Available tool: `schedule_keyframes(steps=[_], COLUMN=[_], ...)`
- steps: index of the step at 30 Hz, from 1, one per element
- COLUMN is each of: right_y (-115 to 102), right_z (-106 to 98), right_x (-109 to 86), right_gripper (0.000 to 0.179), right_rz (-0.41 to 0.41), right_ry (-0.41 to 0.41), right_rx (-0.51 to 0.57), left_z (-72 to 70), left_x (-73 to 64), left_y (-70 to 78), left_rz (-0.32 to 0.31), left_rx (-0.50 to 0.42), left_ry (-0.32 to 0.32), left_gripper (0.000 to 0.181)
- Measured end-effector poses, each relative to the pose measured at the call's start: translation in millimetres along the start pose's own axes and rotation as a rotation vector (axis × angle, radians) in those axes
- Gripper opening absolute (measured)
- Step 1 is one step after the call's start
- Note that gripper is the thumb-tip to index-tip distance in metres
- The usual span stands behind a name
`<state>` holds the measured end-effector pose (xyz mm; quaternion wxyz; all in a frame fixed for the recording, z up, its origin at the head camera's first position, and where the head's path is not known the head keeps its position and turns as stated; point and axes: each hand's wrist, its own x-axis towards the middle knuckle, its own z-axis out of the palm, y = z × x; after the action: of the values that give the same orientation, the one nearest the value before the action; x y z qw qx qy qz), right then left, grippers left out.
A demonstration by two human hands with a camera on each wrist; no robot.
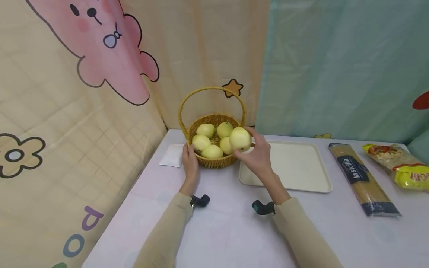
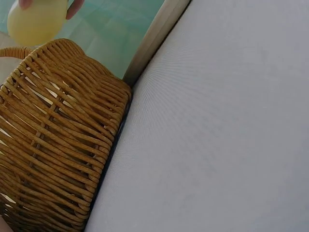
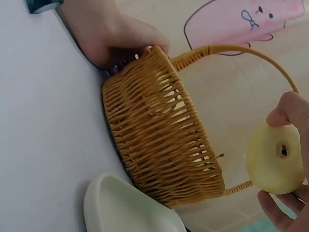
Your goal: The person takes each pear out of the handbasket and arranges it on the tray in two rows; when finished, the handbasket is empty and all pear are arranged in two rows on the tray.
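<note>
My right hand [image 1: 256, 152] pinches a round, pale yellow-green pear [image 1: 240, 139] between thumb and fingers, holding it above the right rim of a wicker basket [image 1: 216, 163]. In the right wrist view the pear [image 3: 275, 157] shows its dark blossom end, and its height above the rim is plain. Several similar pears [image 1: 212, 152] lie inside the basket, which stands upright on the table with its arched handle raised. On the basket's left side my left hand [image 1: 191, 163] grips the wall, thumb near the rim. The left wrist view shows mostly woven wall [image 2: 53, 140].
An off-white tray [image 1: 295, 165] lies just right of the basket, partly behind my right hand. Further right are a pack of spaghetti [image 1: 363, 178] and a yellow food bag [image 1: 399, 165]. A small white packet [image 1: 172, 155] sits left of the basket. Curtains hang behind and left.
</note>
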<state>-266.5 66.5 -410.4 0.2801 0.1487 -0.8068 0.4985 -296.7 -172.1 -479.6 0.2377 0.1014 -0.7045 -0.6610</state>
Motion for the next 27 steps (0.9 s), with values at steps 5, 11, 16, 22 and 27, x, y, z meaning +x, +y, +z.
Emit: schedule_keyframes(steps=[5,11,16,22,27], right_y=[9,34,58,71,66], right_z=[-13,-16,-7,0,-5], right_x=[8.4,7.3,-2.3,-9.7,-6.2], right_gripper=[0.069,0.068,0.073,0.08,0.089], right_rz=[0.017,0.167,0.288,0.313,0.298], right_ry=[0.084,0.112,0.019,-0.057,-0.108], right_rx=[-0.024,-0.06,-0.116,-0.136,-0.127], left_z=[-1.5,0.9,1.9,3.2,2.8], left_x=[1.6,3.1,2.6,2.4,2.0], left_y=[0.6,3.0,4.9,3.6,2.3], left_rz=[-0.004,-0.002,0.005,-0.003,-0.005], left_rx=[-0.021,-0.026,-0.034,-0.019,-0.02], left_ry=[0.001,0.004,0.006,0.002,0.0], left_gripper=[0.053,0.053,0.052,0.052,0.051])
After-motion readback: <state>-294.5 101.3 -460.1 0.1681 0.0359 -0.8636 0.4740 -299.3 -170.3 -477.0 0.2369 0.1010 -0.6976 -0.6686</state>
